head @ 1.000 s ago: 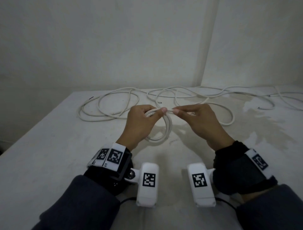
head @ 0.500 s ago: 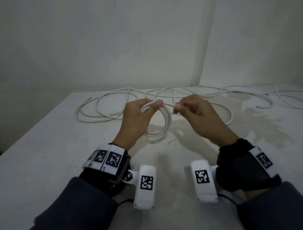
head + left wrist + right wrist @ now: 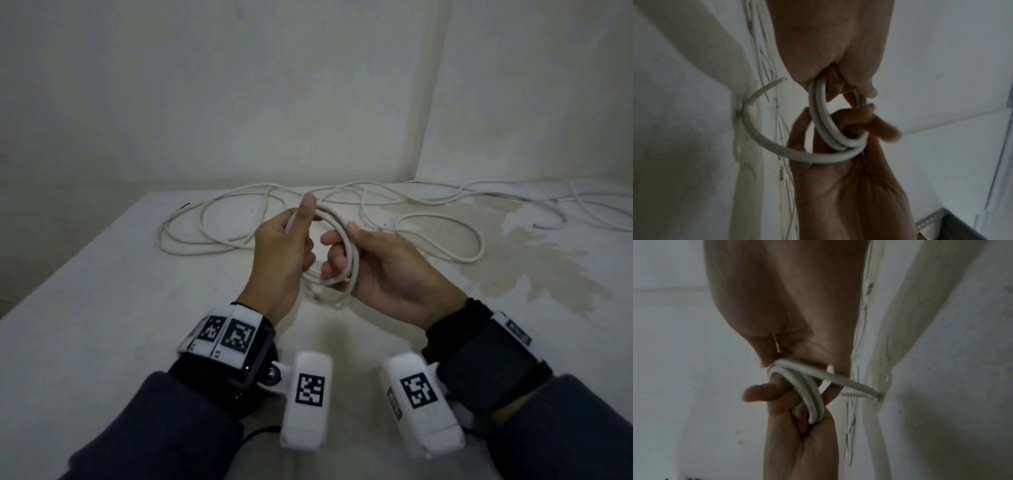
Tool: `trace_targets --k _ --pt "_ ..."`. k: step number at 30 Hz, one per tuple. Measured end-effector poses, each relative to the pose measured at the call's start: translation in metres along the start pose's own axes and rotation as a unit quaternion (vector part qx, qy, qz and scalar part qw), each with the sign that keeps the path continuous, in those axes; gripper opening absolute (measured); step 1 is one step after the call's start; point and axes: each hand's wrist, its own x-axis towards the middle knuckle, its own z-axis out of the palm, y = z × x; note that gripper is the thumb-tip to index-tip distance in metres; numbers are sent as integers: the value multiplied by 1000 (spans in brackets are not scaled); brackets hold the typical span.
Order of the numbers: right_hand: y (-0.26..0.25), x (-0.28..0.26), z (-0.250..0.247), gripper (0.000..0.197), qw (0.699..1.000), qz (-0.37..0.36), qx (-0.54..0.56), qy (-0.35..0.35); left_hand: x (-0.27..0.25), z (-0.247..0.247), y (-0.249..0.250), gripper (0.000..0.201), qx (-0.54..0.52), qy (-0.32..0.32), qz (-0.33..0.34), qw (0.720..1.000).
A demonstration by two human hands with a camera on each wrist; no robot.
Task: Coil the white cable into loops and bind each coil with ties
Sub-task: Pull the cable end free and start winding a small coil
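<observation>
The left hand [image 3: 284,246] grips the near-left side of the coil [image 3: 337,253], fingers curled round the strands and thumb raised over the top arc. The right hand [image 3: 383,270] grips the opposite side, palm up, fingers hooked through the loop and closed on the strands. The coil hangs between both hands, just above the table [image 3: 102,325]. The wrist views show at least two turns lying side by side, plus one free end [image 3: 783,79] curving out from the bundle.

The rest of the cable [image 3: 428,219] trails back across the table in loose, overlapping loops.

Handling, as judged: the cable appears light and semi-stiff. It holds a round curve and will likely spring open if released. The jacket looks smooth, so turns may slide against each other. Hold where the turns overlap, all strands pinched together. Feed slack with the other hand. No ties are visible.
</observation>
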Motion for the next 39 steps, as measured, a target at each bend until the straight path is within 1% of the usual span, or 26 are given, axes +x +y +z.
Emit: trace_targets --k 2,4,6,8,10,12,13,14,15,16,17,18,19,21,24,25,26,28,30,34,36,39 --pt "0 1 -2 35 999 19 35 -30 1 0 -1 39 -38 -20 -35 998" --pt "0 4 -4 33 996 27 73 -34 2 0 -3 33 -57 -45 -59 996" --pt "1 6 -6 31 995 23 94 -17 4 0 -5 31 -31 -72 -74 994" --pt "-2 7 -8 32 994 1 107 21 5 -1 -6 35 22 -91 -78 993" --pt "-7 8 -16 34 986 -42 141 76 8 -2 -7 34 80 -72 -55 993" --pt "-14 8 -27 34 973 -86 172 124 8 -6 -6 22 134 -26 -27 990" --pt "-17 7 -32 33 967 -102 186 142 8 -7 -5 21 146 -11 -38 988" --pt "-19 6 -36 33 961 -114 201 154 7 -7 -4 28 154 -18 -76 985" --pt "-20 5 -39 32 956 -122 215 158 3 -7 -2 38 180 -50 -136 973" --pt "-20 5 -40 30 954 -127 225 154 -1 -6 -1 47 221 -102 -204 948" --pt "-19 4 -39 29 954 -128 230 145 -5 -5 0 55 253 -158 -267 917" --pt "-17 4 -37 28 956 -125 231 132 -9 -3 -1 59 251 -197 -309 896" --pt "-15 4 -33 27 958 -121 231 119 -10 -3 -3 59 220 -209 -329 894" --pt "-13 5 -28 28 960 -114 233 102 -8 -3 -8 46 124 -180 -314 924" --pt "-12 5 -23 30 967 -105 211 99 -3 -4 -9 22 0 -86 -230 969" --pt "-12 5 -22 29 970 -98 200 101 -1 -4 -9 19 -20 -56 -195 979" --pt "-12 5 -23 29 972 -91 190 102 0 -4 -9 18 -20 -34 -157 987" --pt "-12 5 -24 30 977 -75 173 100 2 -3 -10 19 22 -13 -95 995" --pt "-11 5 -25 31 981 -61 160 93 2 -2 -12 19 48 -10 -58 997" --pt "-10 5 -25 34 983 -32 164 70 -2 0 -13 23 8 -41 -30 999" --pt "-10 3 -26 35 982 -21 179 63 -4 2 -12 25 -19 -64 -32 997" --pt "-10 2 -27 35 982 3 181 56 -4 4 -12 32 -49 -101 -52 992"
